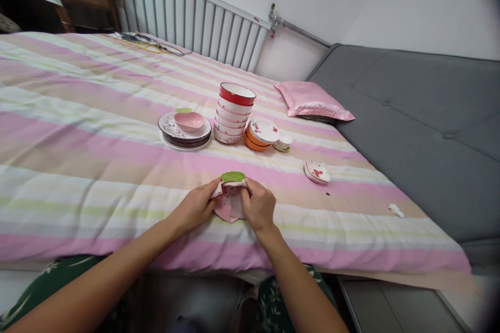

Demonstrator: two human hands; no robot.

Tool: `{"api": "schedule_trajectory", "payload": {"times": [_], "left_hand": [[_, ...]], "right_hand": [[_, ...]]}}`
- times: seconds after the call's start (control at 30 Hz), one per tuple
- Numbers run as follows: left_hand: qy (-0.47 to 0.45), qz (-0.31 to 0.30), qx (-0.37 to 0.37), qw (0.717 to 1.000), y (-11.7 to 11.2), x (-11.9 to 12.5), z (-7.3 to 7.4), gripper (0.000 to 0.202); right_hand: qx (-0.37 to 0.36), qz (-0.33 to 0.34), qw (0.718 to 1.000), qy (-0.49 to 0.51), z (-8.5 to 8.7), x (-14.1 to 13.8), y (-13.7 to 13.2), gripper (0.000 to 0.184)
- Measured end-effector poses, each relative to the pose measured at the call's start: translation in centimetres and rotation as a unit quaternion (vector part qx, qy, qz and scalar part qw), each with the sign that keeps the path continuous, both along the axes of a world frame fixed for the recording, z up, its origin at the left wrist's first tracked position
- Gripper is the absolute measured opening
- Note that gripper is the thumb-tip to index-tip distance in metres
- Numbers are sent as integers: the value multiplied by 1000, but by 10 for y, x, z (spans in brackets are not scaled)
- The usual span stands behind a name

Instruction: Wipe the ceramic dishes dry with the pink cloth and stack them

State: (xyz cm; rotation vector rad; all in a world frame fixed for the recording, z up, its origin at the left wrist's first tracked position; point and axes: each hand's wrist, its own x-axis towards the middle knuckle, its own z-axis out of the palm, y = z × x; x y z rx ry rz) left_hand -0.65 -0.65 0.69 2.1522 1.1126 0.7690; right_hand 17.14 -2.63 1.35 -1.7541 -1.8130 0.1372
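Near the front edge of the bed, my left hand (198, 205) and my right hand (259, 205) are closed on opposite sides of a small pink dish (223, 211) with a green leaf-shaped rim. A pale pink cloth (236, 202) lies over the dish and is pinched at its sides under my fingers. The cloth hides much of the dish's inside. Beyond my hands, a similar pink dish (190, 122) rests on a stack of dark-rimmed plates (167, 127). Beside it rises a stack of bowls (230, 114), the top one red outside.
Orange bowls (255, 141) with a flowered white dish on top stand right of the tall stack, near small white dishes (285, 140). Farther right lie red-patterned dishes (317, 172) and a crumpled white scrap (396, 210). A pink pillow (312, 100) lies by the grey headboard (414, 99).
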Motion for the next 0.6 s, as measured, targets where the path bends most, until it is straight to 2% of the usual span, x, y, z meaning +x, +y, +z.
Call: {"api": "schedule_trajectory", "payload": {"times": [0.1, 0.3, 0.6], "left_hand": [[8, -4, 10, 1000, 1, 0, -2, 52], [19, -15, 21, 1000, 2, 1, -5, 52], [18, -17, 15, 1000, 1, 0, -3, 55]], "right_hand": [[-13, 6, 1000, -14, 2, -1, 0, 27], [-91, -19, 991, -96, 6, 1, 2, 21], [-116, -18, 987, -110, 4, 5, 4, 23]]}}
